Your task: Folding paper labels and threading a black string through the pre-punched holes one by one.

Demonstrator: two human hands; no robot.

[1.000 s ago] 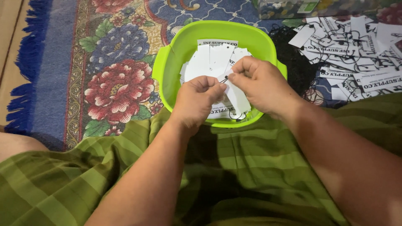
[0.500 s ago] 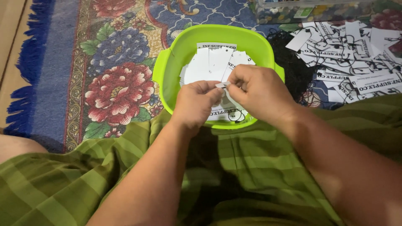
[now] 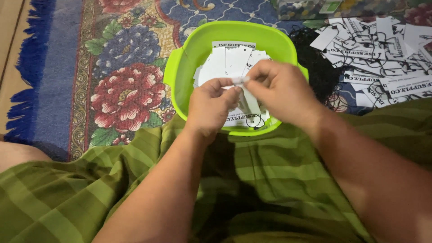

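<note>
Both hands meet over the green basin (image 3: 191, 54): the left hand (image 3: 209, 108) and right hand (image 3: 281, 92) pinch one small white paper tag (image 3: 246, 96) between their fingertips, just above the tags (image 3: 227, 60) piled in the basin. The basin sits on a flowered carpet (image 3: 121, 90), touching the green striped cloth (image 3: 252, 180) across the lap. More tags with black strings (image 3: 382, 49) lie scattered to the right.

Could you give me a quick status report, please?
Left hand and right hand pinching one white paper tag. Over lime-green plastic basin. Nothing in the way.
</note>
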